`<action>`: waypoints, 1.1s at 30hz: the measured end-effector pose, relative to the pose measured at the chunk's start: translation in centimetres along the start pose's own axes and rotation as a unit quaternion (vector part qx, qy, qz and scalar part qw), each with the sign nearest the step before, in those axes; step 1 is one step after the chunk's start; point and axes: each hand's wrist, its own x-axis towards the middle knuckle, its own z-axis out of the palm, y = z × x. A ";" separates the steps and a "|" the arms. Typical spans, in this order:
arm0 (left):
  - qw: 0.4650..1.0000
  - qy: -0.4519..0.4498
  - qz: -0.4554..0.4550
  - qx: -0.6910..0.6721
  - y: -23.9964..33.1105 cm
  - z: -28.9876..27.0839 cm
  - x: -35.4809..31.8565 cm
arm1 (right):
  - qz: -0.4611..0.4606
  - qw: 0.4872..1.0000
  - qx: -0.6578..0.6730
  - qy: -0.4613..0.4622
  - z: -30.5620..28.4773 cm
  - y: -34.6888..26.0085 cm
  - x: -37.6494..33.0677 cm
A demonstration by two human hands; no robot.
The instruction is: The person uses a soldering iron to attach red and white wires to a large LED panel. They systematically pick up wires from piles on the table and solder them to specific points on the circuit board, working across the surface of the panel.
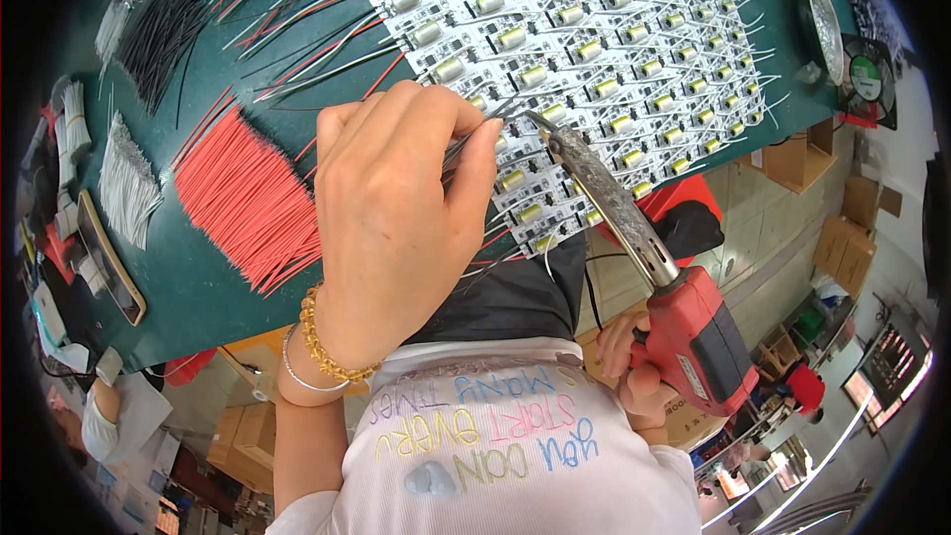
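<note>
A white panel of circuit boards [474, 45], dotted with yellow-banded cylindrical parts, lies on the green table. Over its near left edge my left hand [391, 188] is closed, thumb and forefinger pinching thin black wires [507, 107] whose ends reach onto the boards. In my right hand [634, 367] is a red and black soldering gun [701, 342]. Its tip [540, 121] points up and left, close to the wire ends; whether it touches them I cannot tell. Red, white and black wires [327, 64] stick out from the panel's left edge.
Left of my hand lie a pile of red wires [243, 198], a white bundle [129, 183] and a black bundle [163, 35]. A phone [111, 258] rests near the table's left edge. At the far right are a metal bowl [824, 30] and a small fan [869, 82].
</note>
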 end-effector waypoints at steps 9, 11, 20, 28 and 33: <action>1.000 -0.005 0.012 0.000 0.3 0.5 0.0 | 0.000 0.989 0.120 0.086 3.8 -4.1 1.8; 1.000 -0.002 0.000 0.000 0.0 0.1 0.0 | -0.086 0.993 -0.071 0.021 1.8 -2.1 1.6; 1.000 0.001 -0.001 -0.002 0.0 0.0 0.0 | 0.045 0.992 0.088 0.076 0.8 0.6 -0.3; 1.000 0.003 0.001 -0.001 0.1 0.1 -0.1 | -0.031 0.994 -0.100 -0.018 1.3 -2.8 1.5; 1.000 0.002 -0.001 -0.002 -0.1 0.0 -0.1 | 0.012 1.000 0.020 0.017 1.8 -2.8 1.0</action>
